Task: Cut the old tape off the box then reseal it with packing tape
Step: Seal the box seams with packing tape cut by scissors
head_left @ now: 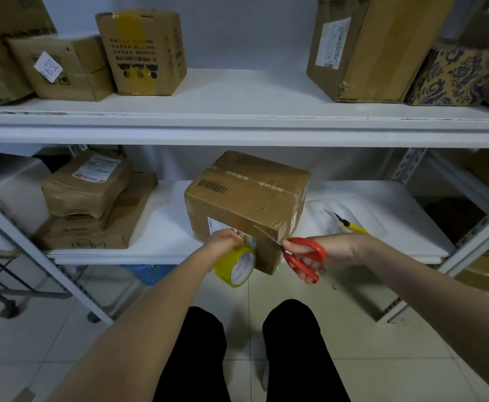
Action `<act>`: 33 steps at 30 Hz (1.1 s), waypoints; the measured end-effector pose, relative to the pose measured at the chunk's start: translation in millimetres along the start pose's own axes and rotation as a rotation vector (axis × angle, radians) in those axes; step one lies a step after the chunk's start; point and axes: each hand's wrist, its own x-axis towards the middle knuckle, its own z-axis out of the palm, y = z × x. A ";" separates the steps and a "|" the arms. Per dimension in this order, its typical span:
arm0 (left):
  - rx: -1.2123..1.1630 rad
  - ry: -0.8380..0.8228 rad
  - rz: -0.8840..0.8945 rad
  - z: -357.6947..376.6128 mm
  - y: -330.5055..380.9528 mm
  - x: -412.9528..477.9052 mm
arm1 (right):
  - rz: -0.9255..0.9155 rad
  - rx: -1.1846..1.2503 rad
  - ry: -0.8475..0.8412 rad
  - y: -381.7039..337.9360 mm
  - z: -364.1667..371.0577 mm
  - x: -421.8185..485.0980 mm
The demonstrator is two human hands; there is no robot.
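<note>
A brown cardboard box (247,198) wrapped in clear tape stands on the lower white shelf (167,250), its near corner overhanging the shelf edge. My left hand (226,238) grips a yellow-green roll of packing tape (237,266) against the box's front face, just below its white label. My right hand (327,250) holds red-handled scissors (302,253). Their blades are open and point up-left at the box's near vertical edge, touching the tape there.
Stacked parcels (92,204) sit at the left of the lower shelf. A yellow-handled tool (350,224) lies behind my right hand on white plastic. More boxes (141,50) line the upper shelf. A blue basket (150,272) and a cart stand on the tiled floor.
</note>
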 end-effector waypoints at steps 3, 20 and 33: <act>0.015 0.000 0.033 2.9 -2.3 0.7 | 0.180 -0.098 0.042 2.6 6.1 1.2; 0.109 -0.028 -0.040 4.6 8.7 -2.5 | 0.163 -0.026 0.291 -5.1 34.3 56.9; 0.119 -0.031 -0.133 0.7 15.1 -0.2 | 0.087 0.020 0.392 -1.1 26.6 65.4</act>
